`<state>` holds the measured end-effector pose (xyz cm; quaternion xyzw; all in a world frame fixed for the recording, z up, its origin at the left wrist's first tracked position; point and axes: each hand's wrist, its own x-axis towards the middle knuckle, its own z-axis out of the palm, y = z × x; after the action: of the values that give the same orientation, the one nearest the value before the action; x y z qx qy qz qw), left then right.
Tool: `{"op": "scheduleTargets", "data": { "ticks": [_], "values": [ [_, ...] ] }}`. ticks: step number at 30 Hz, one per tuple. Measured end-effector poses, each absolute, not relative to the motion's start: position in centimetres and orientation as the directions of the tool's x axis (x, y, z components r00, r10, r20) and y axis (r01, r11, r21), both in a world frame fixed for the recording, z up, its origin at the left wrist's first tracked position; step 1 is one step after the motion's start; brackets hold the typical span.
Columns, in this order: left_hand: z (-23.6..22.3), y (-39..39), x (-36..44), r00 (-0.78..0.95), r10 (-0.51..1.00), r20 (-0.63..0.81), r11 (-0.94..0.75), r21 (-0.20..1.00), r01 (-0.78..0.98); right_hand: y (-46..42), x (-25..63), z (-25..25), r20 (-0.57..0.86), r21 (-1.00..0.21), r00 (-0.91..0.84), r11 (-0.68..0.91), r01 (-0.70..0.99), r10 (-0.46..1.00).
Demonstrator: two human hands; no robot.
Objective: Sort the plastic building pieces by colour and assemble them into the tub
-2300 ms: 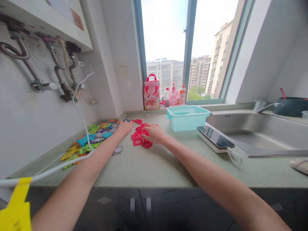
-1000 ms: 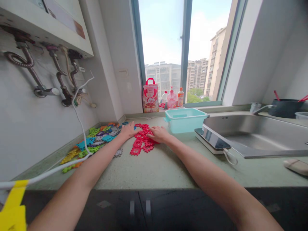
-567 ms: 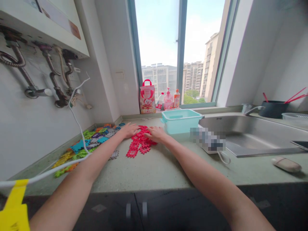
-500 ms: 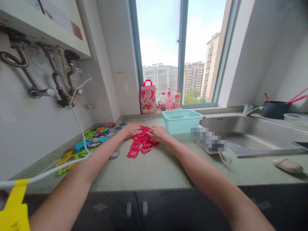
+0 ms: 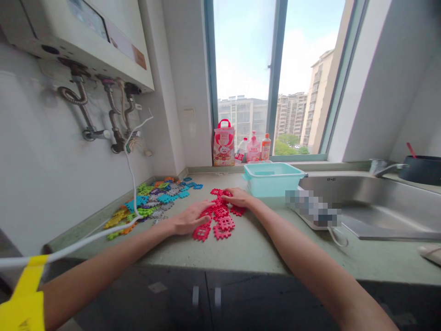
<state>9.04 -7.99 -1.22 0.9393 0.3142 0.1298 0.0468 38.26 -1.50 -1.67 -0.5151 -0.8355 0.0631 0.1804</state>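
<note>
Red toothed pieces [image 5: 226,223] lie heaped on the worktop [image 5: 241,255], the left hand [image 5: 190,219] on them at nine o'clock, thumb and fingers apart, the right hand [image 5: 238,197] at one, whether clamped I cannot tell, with a turquoise tub [image 5: 274,186] at two.

The person's left hand [image 5: 191,219], palm down, fingers extended, lies farther from the tub [image 5: 275,186] than the bent-fingered right hand [image 5: 238,197].
</note>
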Motion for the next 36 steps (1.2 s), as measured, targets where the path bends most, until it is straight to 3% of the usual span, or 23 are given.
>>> {"op": "scheduleTargets", "data": {
  "ticks": [4, 8, 14, 20, 23, 28, 36],
  "values": [
    [-1.7, -8.2, 8.3, 0.726, 0.657, 0.203, -0.754, 0.210, 0.623, -1.7, 38.2, -2.0, 0.205, -0.387, -0.381, 0.432, 0.815, 0.901],
    [-0.9, -4.3, 8.6, 0.686, 0.689, 0.232, -0.718, 0.091, 0.690, -1.9, 38.3, -1.9, 0.169, -0.483, -0.383, 0.415, 0.771, 0.908],
    [0.0, -1.8, 9.3, 0.742, 0.597, 0.305, -0.767, -0.054, 0.640, -2.9, 39.9, -2.2, 0.220, -0.680, -0.462, 0.475, 0.558, 0.859],
    [-0.3, -1.2, 9.2, 0.805, 0.457, 0.379, -0.831, -0.141, 0.538, -4.3, 42.7, -2.7, 0.244, -0.796, -0.408, 0.422, 0.433, 0.880],
    [0.4, -1.4, 9.4, 0.822, 0.434, 0.370, -0.847, -0.144, 0.512, -4.2, 43.3, -2.4, 0.217, -0.752, -0.450, 0.442, 0.489, 0.866],
    [1.5, -2.1, 8.9, 0.890, 0.354, 0.287, -0.925, -0.034, 0.379, -3.9, 43.9, -1.9, 0.217, -0.573, -0.480, 0.509, 0.643, 0.850],
    [1.2, -2.2, 8.8, 0.884, 0.397, 0.247, -0.916, 0.038, 0.400, -5.4, 44.6, -0.7, 0.213, -0.524, -0.470, 0.506, 0.685, 0.856]
  ]
}}
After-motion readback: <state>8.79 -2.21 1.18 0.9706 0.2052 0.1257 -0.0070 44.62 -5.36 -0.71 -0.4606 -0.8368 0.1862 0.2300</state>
